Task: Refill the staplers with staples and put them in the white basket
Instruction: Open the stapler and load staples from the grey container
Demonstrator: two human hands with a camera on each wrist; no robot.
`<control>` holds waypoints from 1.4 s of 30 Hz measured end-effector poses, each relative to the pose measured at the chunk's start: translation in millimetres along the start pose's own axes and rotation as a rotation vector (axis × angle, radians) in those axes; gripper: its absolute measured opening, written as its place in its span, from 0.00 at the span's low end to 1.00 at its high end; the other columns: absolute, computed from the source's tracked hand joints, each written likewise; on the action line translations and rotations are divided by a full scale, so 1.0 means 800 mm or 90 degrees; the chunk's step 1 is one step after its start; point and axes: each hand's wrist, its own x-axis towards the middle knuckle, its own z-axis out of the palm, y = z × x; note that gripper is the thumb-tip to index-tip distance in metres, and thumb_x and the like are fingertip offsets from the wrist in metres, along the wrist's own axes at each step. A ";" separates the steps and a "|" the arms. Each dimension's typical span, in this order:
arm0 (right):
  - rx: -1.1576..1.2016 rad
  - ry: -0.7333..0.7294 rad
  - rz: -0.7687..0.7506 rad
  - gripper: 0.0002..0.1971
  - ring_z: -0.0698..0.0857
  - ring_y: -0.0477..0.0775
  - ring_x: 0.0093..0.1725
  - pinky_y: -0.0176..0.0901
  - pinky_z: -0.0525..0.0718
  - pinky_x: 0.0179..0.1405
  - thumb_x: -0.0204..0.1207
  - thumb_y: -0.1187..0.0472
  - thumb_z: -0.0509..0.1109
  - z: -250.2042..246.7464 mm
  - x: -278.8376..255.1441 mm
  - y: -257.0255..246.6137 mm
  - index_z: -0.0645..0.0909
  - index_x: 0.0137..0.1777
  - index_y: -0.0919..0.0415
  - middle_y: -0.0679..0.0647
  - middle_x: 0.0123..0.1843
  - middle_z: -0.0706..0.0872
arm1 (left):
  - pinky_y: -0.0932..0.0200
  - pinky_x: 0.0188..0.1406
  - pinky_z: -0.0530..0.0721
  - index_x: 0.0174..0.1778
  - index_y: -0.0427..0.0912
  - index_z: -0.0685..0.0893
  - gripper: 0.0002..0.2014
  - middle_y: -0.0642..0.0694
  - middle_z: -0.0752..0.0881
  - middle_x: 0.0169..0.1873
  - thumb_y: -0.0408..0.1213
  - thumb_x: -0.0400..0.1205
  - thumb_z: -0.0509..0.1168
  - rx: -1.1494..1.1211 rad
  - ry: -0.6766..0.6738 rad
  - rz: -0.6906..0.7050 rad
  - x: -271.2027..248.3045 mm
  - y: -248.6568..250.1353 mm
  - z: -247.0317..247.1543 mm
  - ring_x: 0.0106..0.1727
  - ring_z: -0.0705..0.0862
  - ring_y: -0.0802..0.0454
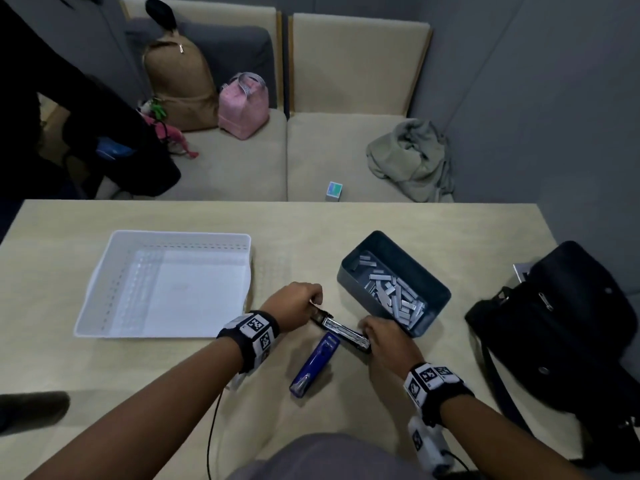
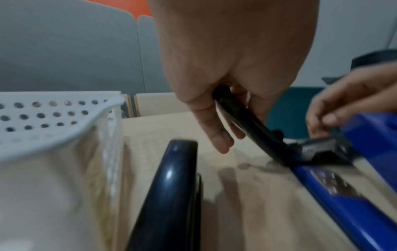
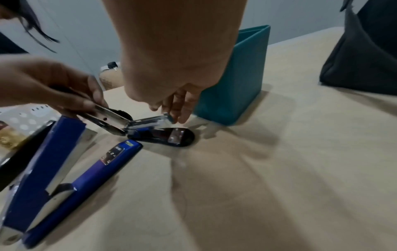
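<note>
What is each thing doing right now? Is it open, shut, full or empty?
black stapler: open, top arm swung back, metal channel showing.
blue stapler: open, lying on the table, nobody holding it.
white basket: empty.
dark bin: open on top, staple strips inside.
left hand: grips the black stapler's top arm.
right hand: fingers on the channel's front end.
black bag: sitting on the table.

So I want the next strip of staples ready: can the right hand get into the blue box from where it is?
Probably yes. The right hand rests at the open stapler's front end, beside the blue box, whose top is open, with loose staples exposed. Nothing lies between them.
</note>
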 end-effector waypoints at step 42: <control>-0.186 -0.180 -0.063 0.15 0.86 0.62 0.58 0.55 0.86 0.54 0.76 0.70 0.65 -0.105 0.106 0.067 0.85 0.59 0.58 0.60 0.62 0.85 | 0.50 0.51 0.84 0.33 0.47 0.84 0.19 0.45 0.82 0.41 0.62 0.71 0.66 -0.018 -0.287 -0.043 0.089 0.083 0.089 0.48 0.84 0.41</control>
